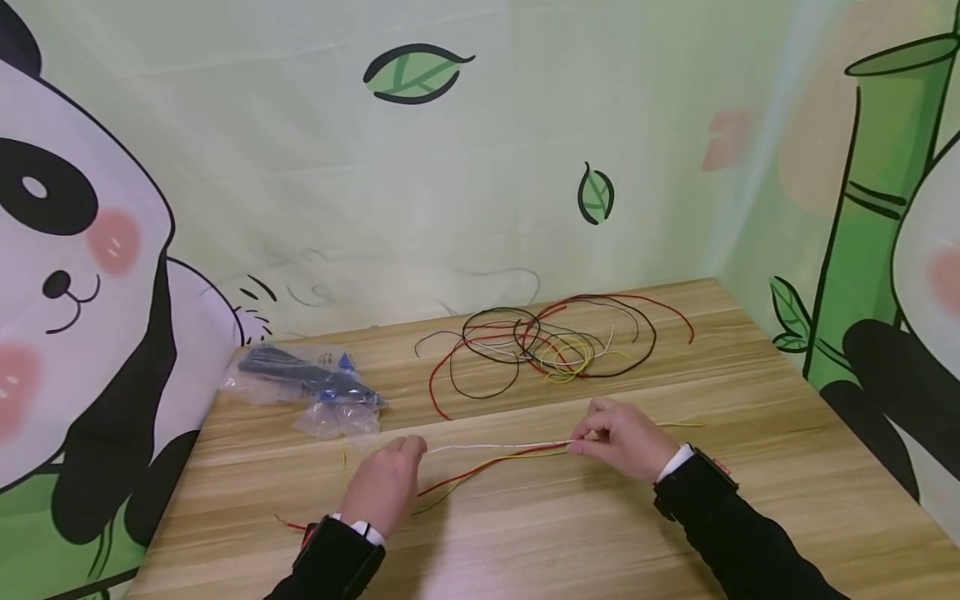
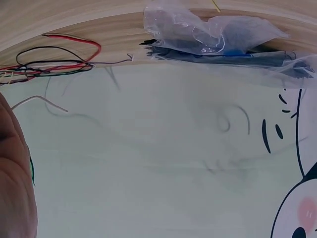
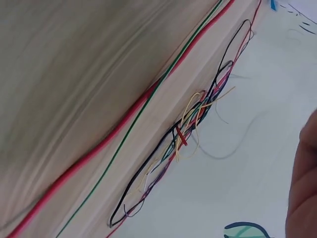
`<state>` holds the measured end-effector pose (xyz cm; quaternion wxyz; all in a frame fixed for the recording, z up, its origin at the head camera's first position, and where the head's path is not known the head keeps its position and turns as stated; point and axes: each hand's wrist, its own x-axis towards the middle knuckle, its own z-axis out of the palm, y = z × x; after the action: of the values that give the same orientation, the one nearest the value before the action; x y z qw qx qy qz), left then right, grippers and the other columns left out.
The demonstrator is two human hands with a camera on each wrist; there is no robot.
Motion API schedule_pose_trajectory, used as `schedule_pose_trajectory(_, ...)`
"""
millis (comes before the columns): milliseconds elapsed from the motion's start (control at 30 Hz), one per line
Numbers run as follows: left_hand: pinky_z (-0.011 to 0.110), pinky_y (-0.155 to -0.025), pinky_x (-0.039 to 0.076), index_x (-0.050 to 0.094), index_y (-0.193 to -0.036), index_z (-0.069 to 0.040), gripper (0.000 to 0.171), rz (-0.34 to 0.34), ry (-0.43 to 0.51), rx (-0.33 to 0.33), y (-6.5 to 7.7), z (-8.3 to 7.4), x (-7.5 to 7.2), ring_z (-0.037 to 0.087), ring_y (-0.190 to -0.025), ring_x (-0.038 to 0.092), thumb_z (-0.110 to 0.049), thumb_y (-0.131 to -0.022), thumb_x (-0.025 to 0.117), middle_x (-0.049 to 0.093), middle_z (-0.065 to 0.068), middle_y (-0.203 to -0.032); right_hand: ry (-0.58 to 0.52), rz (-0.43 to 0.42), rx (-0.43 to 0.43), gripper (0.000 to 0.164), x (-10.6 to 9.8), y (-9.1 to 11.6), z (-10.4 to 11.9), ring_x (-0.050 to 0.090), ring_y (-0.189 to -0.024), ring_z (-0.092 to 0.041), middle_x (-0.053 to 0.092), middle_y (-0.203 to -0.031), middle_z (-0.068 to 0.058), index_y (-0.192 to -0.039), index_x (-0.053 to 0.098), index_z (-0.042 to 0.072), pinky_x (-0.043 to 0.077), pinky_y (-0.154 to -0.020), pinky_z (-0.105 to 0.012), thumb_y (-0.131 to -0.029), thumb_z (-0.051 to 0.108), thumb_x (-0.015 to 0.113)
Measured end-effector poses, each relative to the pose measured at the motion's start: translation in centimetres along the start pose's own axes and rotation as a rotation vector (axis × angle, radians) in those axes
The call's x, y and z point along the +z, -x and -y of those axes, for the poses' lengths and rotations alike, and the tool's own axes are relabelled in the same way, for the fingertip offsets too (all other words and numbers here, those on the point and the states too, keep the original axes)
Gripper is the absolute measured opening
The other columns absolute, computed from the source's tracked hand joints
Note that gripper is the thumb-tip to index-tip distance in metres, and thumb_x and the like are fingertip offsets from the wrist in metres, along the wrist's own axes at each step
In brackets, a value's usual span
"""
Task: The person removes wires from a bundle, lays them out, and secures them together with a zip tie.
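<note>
A thin white wire (image 1: 495,447) runs between the two hands just above the wooden table. My left hand (image 1: 384,483) pinches it near one end, and a short white tip (image 2: 37,97) sticks out past the hand in the left wrist view. At the other side, the fingertips of my right hand (image 1: 624,437) pinch the white wire. Below it lie a red wire (image 1: 453,480) and a thin yellow-green one, passing under both hands. The right wrist view shows the red wire (image 3: 106,140) crossing a green wire (image 3: 106,171).
A loose tangle of black, red, white and yellow wires (image 1: 567,364) lies farther back. Left of it is a clear plastic bag (image 1: 300,375) holding dark strips. A printed panda backdrop (image 1: 337,183) stands along the table's back edge.
</note>
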<state>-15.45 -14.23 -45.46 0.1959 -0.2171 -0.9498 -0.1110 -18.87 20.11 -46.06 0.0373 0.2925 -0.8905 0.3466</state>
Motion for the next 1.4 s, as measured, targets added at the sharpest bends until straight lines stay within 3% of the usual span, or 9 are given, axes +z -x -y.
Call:
schedule_pose_trajectory(133,0.033,-0.058,0.053,0.063,-0.09,-0.004,0.019,0.009,-0.004,0.021,0.1,-0.2,0.1,0.023,-0.069,0.066,0.009,-0.076,0.068,0.068,0.01,-0.081,0.055,-0.095,0.027,0.004,0.1,-0.2,-0.1,0.046,-0.064,-0.004,0.051,-0.075,0.012,-0.082,0.074,0.019,0.04,-0.055,-0.022,-0.086,0.02,0.074)
schedule_pose_trajectory(367,0.026,-0.069,0.055,0.067,-0.093,-0.008,0.017,0.103,0.076,0.171,0.1,-1.2,0.1,0.017,-0.08,0.068,0.003,-0.081,0.071,0.07,0.005,-0.092,0.394,-0.295,0.111,0.007,1.0,-0.6,-1.0,0.063,-0.071,-0.016,0.064,-0.083,0.0,-0.085,0.073,0.013,0.051,-0.061,-0.036,-0.088,0.018,0.07)
schedule_pose_trajectory(533,0.024,-0.07,0.054,0.068,-0.09,-0.01,0.005,0.149,0.144,0.273,-0.1,-1.4,0.3,0.013,-0.08,0.066,-0.007,-0.086,0.069,0.069,-0.001,-0.088,0.513,-0.338,0.154,0.009,1.5,-0.5,-1.6,0.065,-0.068,-0.021,0.065,-0.085,-0.003,-0.085,0.072,0.01,0.05,-0.053,-0.038,-0.088,0.017,0.069)
schedule_pose_trajectory(667,0.026,-0.071,0.053,0.068,-0.088,-0.01,0.002,0.184,0.187,0.297,-0.3,-1.4,0.5,0.012,-0.08,0.066,-0.01,-0.089,0.066,0.068,-0.001,-0.087,0.533,-0.324,0.234,0.01,1.6,-0.5,-2.0,0.065,-0.066,-0.022,0.065,-0.086,-0.003,-0.084,0.071,0.009,0.049,-0.05,-0.039,-0.089,0.017,0.068)
schedule_pose_trajectory(833,0.026,-0.068,0.053,0.066,-0.086,-0.009,0.012,0.21,0.193,0.256,-0.7,-0.9,0.9,0.013,-0.078,0.065,0.003,-0.083,0.067,0.068,0.0,-0.085,0.494,-0.292,0.348,0.014,1.0,-0.5,-2.6,0.066,-0.075,-0.026,0.068,-0.087,-0.006,-0.085,0.073,0.01,0.051,-0.057,-0.043,-0.09,0.023,0.068)
schedule_pose_trajectory(967,0.028,-0.067,0.053,0.067,-0.087,-0.007,0.015,0.224,0.141,0.173,-0.9,-0.2,1.2,0.016,-0.078,0.066,0.007,-0.082,0.066,0.068,0.003,-0.085,0.463,-0.282,0.408,0.012,0.2,-0.3,-3.1,0.067,-0.081,-0.028,0.07,-0.088,-0.008,-0.087,0.074,0.01,0.052,-0.063,-0.046,-0.09,0.021,0.068)
schedule_pose_trajectory(1100,0.032,-0.067,0.054,0.069,-0.086,-0.006,0.01,0.235,0.08,0.112,-1.4,0.4,1.6,0.021,-0.078,0.067,0.004,-0.084,0.066,0.07,0.007,-0.084,0.461,-0.207,0.422,0.011,-0.1,-0.3,-3.2,0.066,-0.079,-0.028,0.068,-0.085,-0.009,-0.086,0.074,0.009,0.051,-0.063,-0.045,-0.09,0.016,0.066)
schedule_pose_trajectory(1267,0.035,-0.065,0.054,0.068,-0.079,-0.005,0.014,0.253,0.019,0.083,-2.3,1.0,2.6,0.024,-0.073,0.067,0.009,-0.079,0.066,0.069,0.011,-0.078,0.463,-0.054,0.429,0.012,0.3,-0.8,-2.9,0.064,-0.075,-0.023,0.066,-0.081,-0.005,-0.082,0.074,0.012,0.05,-0.064,-0.043,-0.089,0.015,0.065)
schedule_pose_trajectory(1400,0.036,-0.064,0.054,0.066,-0.078,-0.005,0.017,0.308,-0.006,0.053,-2.7,1.4,3.2,0.025,-0.072,0.066,0.011,-0.073,0.068,0.068,0.011,-0.077,0.457,-0.022,0.439,0.013,0.7,-1.2,-2.7,0.061,-0.071,-0.02,0.064,-0.077,-0.002,-0.076,0.071,0.014,0.048,-0.061,-0.041,-0.087,0.013,0.064)
